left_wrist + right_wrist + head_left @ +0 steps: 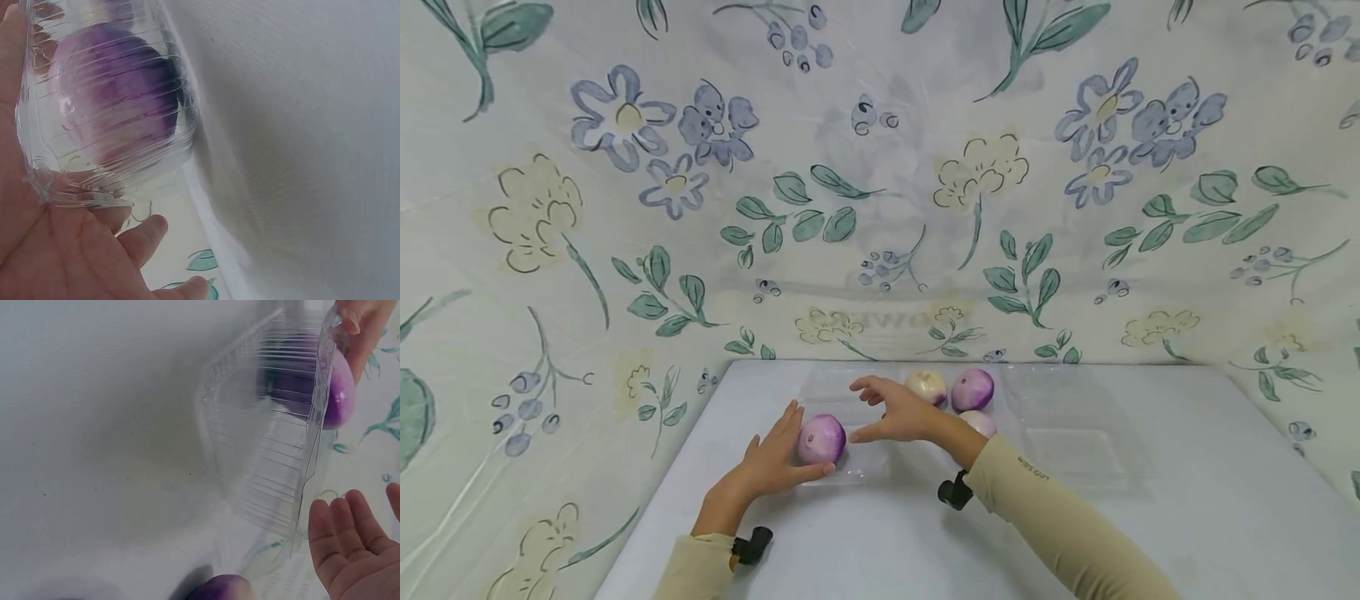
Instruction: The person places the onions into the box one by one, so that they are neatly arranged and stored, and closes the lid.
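A purple onion (822, 440) sits in the left end of a clear ribbed plastic container (868, 472), the rest of which looks bare. My left hand (769, 463) lies against the container's left end, fingers extended along the side and thumb along the front near the onion. Through the ribbed wall in the left wrist view, the onion (119, 94) shows close to the palm. My right hand (898, 414) hovers over the container's right part, fingers spread and holding nothing. In the right wrist view its fingers (350, 531) stand apart from the container wall (262, 462).
Right of the container lie several more onions: a pale one (927, 386), a purple one (973, 389) and one partly behind my right forearm (981, 422). Another clear plastic container (1071, 442) stands farther right on the white table (1225, 500). A flowered sheet (887, 208) hangs behind.
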The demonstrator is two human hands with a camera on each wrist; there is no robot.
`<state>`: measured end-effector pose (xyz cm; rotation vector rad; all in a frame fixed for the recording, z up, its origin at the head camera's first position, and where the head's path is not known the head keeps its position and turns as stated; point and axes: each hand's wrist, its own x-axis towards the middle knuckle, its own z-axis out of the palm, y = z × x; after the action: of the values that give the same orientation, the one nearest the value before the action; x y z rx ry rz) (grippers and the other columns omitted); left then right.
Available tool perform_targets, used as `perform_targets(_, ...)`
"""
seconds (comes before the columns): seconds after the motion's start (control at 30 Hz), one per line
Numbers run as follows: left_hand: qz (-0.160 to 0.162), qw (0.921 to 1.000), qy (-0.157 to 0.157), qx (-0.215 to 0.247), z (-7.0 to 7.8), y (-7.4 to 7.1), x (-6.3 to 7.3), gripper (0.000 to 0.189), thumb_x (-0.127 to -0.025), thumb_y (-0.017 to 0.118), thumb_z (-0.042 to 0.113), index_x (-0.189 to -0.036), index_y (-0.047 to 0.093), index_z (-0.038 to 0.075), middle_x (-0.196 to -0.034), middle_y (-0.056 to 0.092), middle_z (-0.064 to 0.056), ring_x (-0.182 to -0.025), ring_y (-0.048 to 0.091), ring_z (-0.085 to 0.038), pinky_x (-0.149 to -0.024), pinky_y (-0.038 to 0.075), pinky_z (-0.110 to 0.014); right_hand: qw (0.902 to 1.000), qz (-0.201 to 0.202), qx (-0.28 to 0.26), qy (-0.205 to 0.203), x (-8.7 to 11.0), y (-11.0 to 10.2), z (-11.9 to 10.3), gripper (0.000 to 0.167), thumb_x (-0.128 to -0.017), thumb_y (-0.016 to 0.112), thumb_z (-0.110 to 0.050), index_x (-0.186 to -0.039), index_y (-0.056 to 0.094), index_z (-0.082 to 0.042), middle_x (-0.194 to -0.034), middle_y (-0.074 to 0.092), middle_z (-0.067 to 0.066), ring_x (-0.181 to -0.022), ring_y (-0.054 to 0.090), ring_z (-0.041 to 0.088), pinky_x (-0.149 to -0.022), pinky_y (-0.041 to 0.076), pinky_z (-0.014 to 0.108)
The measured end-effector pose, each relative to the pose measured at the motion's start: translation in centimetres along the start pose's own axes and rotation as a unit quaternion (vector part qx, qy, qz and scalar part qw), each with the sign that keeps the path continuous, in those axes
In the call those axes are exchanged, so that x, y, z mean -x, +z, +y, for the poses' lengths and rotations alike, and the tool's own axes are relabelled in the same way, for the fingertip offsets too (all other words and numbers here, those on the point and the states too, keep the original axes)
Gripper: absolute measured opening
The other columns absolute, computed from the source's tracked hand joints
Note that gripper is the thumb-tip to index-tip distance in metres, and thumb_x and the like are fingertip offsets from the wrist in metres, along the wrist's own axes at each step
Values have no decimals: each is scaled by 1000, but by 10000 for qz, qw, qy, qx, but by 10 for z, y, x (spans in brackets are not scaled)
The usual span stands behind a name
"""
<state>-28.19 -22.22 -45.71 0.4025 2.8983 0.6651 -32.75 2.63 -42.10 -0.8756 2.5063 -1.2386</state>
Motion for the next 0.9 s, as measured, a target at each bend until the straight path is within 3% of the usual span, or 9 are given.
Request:
perform_targets(0.43,41,10000,9,-14,1,0,0,118,-80,71,63,-155,14,-7,-164,6,-25,-151,12,-43,-109,9,-79,9997,6,129,212,4,-6,4,70,-80,83,-30,-139,50,-14,-141,54,15,-129,52,31,-100,50,44)
perform_targets(0.9,34,9999,70,108,-1,0,0,117,-80,71,62,-155,13,-7,-165,5,-24,-151,11,-43,-109,9,-78,9983,374,254,364,7,-23,15,71,-78,84,-30,-138,51,-14,-136,58,13,-128,54,32,-102,50,45)
